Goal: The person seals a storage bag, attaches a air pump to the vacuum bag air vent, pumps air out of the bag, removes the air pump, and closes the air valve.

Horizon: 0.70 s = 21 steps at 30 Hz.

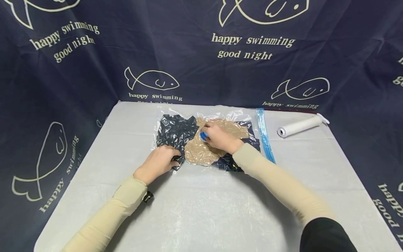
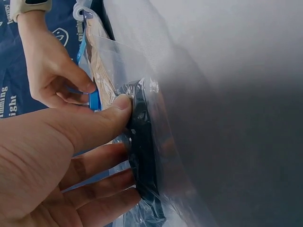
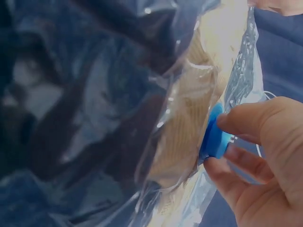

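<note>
A clear vacuum storage bag [image 1: 228,114] lies flat on the table with wrinkled clothes inside: black at the left, tan [image 1: 201,154] in the middle, navy at the right. Its blue zip strip [image 1: 267,136] runs down the right end. My right hand [image 1: 218,136] pinches the blue valve cap [image 3: 217,135] over the tan cloth, between thumb and fingers. At the bag's near left corner, my left hand [image 1: 160,159] rests on the plastic over the black garment [image 2: 142,137]. Its thumb and spread fingers touch the bag there, without a visible grip.
A white hand pump [image 1: 300,126] lies on the table to the right of the bag. The table [image 1: 201,210] is covered in white. Dark blue curtains [image 1: 195,42] with fish drawings hang along the back and sides.
</note>
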Each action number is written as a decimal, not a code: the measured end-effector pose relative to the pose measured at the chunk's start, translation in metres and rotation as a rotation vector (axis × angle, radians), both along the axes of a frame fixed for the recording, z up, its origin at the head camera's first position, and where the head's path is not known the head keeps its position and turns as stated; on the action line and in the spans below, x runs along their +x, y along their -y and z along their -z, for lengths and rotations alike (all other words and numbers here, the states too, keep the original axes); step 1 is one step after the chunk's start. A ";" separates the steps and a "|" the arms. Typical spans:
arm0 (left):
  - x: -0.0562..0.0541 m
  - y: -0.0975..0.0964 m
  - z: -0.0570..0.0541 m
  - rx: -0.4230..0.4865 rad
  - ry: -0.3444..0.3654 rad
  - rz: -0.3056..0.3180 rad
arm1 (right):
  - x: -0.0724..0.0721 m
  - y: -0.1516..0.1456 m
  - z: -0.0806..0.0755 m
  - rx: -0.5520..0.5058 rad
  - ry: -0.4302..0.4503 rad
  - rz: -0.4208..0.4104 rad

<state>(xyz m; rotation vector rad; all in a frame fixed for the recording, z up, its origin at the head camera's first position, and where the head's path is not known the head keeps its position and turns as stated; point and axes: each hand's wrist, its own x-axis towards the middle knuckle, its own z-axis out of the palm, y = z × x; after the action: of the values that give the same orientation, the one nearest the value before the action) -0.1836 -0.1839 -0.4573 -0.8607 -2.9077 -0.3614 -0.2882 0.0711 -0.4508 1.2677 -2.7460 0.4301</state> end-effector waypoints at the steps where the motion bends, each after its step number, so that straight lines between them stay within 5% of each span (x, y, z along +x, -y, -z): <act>1: 0.000 0.000 0.000 0.000 0.000 -0.002 | 0.000 0.001 0.000 0.007 0.003 0.016; 12: -0.001 -0.002 -0.001 -0.009 0.011 0.007 | 0.003 0.008 -0.001 0.060 0.037 0.223; 21: -0.001 0.000 -0.001 -0.009 0.019 0.011 | 0.006 0.008 -0.006 0.066 0.148 0.294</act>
<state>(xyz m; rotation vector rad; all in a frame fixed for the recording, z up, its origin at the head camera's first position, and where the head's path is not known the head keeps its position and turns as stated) -0.1845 -0.1835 -0.4560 -0.8802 -2.9251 -0.3603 -0.2817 0.0634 -0.4452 0.8526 -3.0284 0.4235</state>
